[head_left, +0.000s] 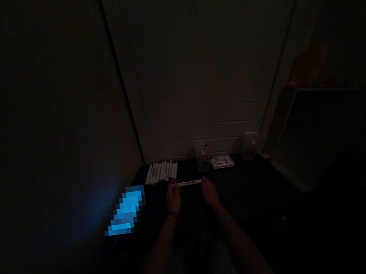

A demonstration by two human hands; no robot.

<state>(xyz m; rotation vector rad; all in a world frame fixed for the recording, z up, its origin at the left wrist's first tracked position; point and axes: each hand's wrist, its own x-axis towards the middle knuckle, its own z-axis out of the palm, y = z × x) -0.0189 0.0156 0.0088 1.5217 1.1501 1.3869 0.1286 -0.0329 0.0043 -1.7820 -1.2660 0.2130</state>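
Marker (pixel 189 183): slim, smooth white cylinder, held level just above the dark table (pixel 244 187), in front of a row of white markers (pixel 161 171).
Left hand (pixel 173 197): fingers closed on its left end.
Right hand (pixel 209 192): pinching its right end, forearm stretched forward.

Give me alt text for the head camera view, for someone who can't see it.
In a very dark room, a person's left hand and right hand hold a white marker by its ends over a dark table. Behind lie a row of white markers and small packs; a blue glowing screen sits at the left.
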